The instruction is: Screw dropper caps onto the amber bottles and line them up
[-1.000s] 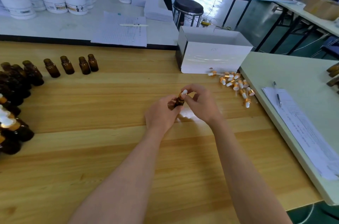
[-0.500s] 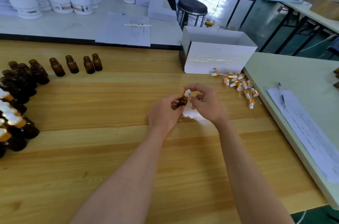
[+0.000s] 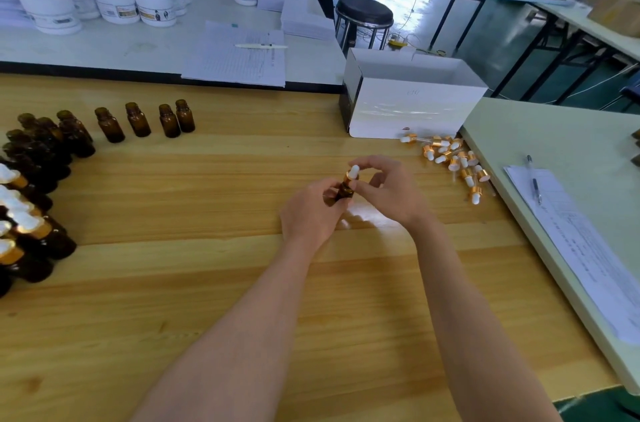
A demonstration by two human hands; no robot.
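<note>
The amber bottle (image 3: 345, 192) is showing only in part. Your left hand (image 3: 311, 217) is wrapping its fingers round the lower body, so just the shoulder and neck are peeking out, and whether the base is touching the wood is hard to tell. Your right hand (image 3: 389, 191) is curling its thumb and forefinger round the dropper cap (image 3: 353, 173) on the bottle's neck. The white bulb and a strip of gold collar are poking out between them, while the thread is lying hidden. You are holding the pair over the middle of the desk (image 3: 207, 283), with the bottle between your hands, the left one low on it and the right one just beside its top. Toward the right edge, loose dropper caps (image 3: 453, 158) are lying in a heap in front of a white box (image 3: 408, 110). A row of uncapped bottles (image 3: 138, 120) is standing toward the far left corner, and capped bottles (image 3: 24, 227) are crowding the left edge, some of them being cut off from view.
</note>
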